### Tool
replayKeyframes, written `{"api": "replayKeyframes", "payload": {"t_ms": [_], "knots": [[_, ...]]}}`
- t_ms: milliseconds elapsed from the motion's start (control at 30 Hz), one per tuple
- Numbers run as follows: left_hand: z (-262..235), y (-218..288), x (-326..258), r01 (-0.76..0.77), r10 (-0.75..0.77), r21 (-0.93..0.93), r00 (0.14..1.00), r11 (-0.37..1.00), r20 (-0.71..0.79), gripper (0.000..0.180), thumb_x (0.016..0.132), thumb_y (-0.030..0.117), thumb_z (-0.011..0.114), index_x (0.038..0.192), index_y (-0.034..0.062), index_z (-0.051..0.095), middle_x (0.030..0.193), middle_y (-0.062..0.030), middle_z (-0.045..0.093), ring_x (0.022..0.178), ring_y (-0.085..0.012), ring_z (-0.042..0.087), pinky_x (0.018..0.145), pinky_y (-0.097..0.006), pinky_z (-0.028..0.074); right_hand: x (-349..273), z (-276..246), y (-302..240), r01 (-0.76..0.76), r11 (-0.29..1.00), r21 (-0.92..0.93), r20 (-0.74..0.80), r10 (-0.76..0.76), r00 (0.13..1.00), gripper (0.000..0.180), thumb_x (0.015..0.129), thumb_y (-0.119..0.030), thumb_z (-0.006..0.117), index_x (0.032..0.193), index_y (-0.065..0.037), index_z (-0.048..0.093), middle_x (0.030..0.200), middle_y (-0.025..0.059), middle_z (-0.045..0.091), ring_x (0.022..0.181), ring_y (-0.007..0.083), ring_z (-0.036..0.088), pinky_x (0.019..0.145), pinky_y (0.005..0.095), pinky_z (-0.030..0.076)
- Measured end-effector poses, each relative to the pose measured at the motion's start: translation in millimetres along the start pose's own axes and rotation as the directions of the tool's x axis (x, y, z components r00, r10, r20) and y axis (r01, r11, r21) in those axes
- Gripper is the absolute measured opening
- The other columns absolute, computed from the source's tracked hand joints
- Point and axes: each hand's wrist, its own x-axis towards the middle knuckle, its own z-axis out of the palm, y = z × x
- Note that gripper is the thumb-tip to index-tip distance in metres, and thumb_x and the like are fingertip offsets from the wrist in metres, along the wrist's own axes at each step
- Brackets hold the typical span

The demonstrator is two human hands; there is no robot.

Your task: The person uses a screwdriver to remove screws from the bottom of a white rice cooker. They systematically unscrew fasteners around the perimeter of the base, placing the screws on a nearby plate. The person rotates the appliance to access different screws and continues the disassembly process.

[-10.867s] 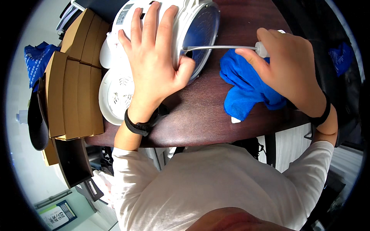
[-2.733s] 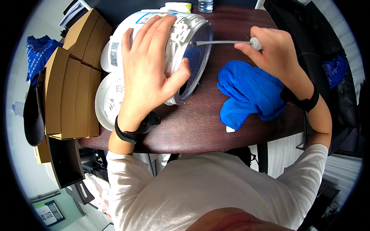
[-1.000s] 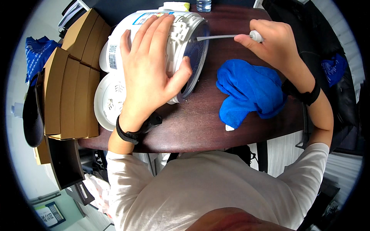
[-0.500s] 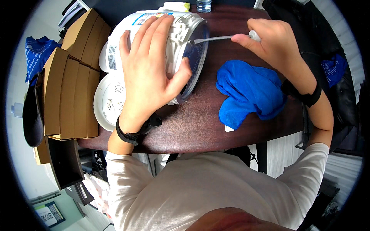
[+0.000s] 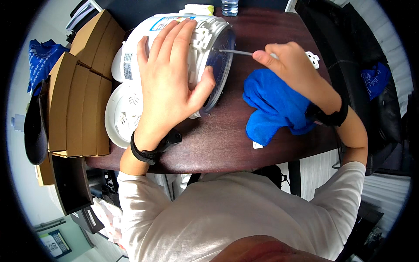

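The white machine (image 5: 136, 43) lies on its side on the dark red-brown desk (image 5: 218, 139), left of the middle, its bluish see-through end (image 5: 222, 63) facing right. The left hand (image 5: 169, 81) is laid open on the machine's curved side: the four fingers are stretched out and point away from the person, and the thumb stands apart from them, reaching to the edge of that end. It presses flat without closing around anything. The right hand (image 5: 290, 65) is curled shut around the handle of a screwdriver (image 5: 235, 52), most of the handle hidden in the grip, with the thumb lying along the near end of the shaft. The shaft runs left, nearly level, and its tip is at the rim of the see-through end; whether it touches cannot be told. A rumpled blue cloth (image 5: 277, 102) lies on the desk below the right hand, near its wrist. A round white dish (image 5: 114, 129) with slots sits just left of the left forearm, partly hidden by it; beyond it stand brown boxes (image 5: 83, 109). A clear bottle (image 5: 229, 8) is at the desk's far edge. Each wrist wears a black band (image 5: 142, 153).
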Motion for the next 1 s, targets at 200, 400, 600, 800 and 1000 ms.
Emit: {"api": "replayKeyframes", "payload": {"t_ms": [200, 400, 600, 800, 1000], "knots": [[2, -2, -1, -0.007, 0.007, -0.006, 1.0, 1.0, -0.012, 0.069, 0.071, 0.028, 0.066, 0.133, 0.0015, 0.049, 0.131, -0.0167, 0.055, 0.128, -0.0343, 0.047, 0.107, -0.059, 0.024, -17, 23, -8, -0.343, 0.835, 0.43, 0.266, 0.246, 0.932, 0.071, 0.096, -0.056, 0.05, 0.054, 0.001, 0.05, 0.046, 0.012, 0.04, 0.044, 0.0188, 0.046, 0.047, 0.0381, 0.039], [2, -2, 0, -0.012, 0.012, -0.006, 1.0, 1.0, -0.007, 0.07, 0.071, 0.029, 0.067, 0.133, 0.0018, 0.049, 0.131, -0.016, 0.055, 0.128, -0.0337, 0.047, 0.107, -0.059, 0.024, -20, 11, -10, -0.411, 0.81, 0.42, 0.326, 0.288, 0.901, 0.067, 0.094, -0.056, 0.055, 0.051, -0.004, 0.047, 0.043, 0.0084, 0.038, 0.037, 0.0142, 0.043, 0.04, 0.0317, 0.035], [2, -3, 0, -0.024, 0.023, -0.004, 1.0, 1.0, -0.012, 0.069, 0.071, 0.029, 0.067, 0.132, 0.0021, 0.049, 0.131, -0.0154, 0.055, 0.128, -0.0332, 0.047, 0.107, -0.058, 0.024, -14, -9, 0, 0.023, 0.976, -0.215, -0.163, -0.059, 0.985, 0.059, 0.084, -0.053, 0.068, 0.053, -0.006, 0.051, 0.049, 0.0141, 0.05, 0.043, 0.0286, 0.052, 0.042, 0.036, 0.038], [2, -2, 1, -0.021, 0.021, -0.009, 1.0, 1.0, -0.008, 0.071, 0.07, 0.029, 0.067, 0.133, 0.0023, 0.048, 0.132, -0.0154, 0.055, 0.128, -0.0332, 0.047, 0.106, -0.059, 0.024, -5, -21, 5, 0.175, 0.88, -0.441, -0.246, -0.306, 0.92, 0.056, 0.081, -0.054, 0.07, 0.056, -0.008, 0.051, 0.05, 0.0119, 0.051, 0.046, 0.0282, 0.055, 0.043, 0.0361, 0.039], [2, -3, 2, -0.024, 0.024, -0.015, 1.0, 1.0, -0.011, 0.071, 0.07, 0.029, 0.067, 0.133, 0.0023, 0.048, 0.131, -0.0158, 0.055, 0.128, -0.0338, 0.047, 0.105, -0.06, 0.025, -3, -23, -1, 0.19, 0.865, -0.465, -0.267, -0.341, 0.901, 0.056, 0.079, -0.054, 0.072, 0.056, -0.009, 0.049, 0.051, 0.0104, 0.051, 0.046, 0.0271, 0.055, 0.043, 0.0351, 0.039]]}}
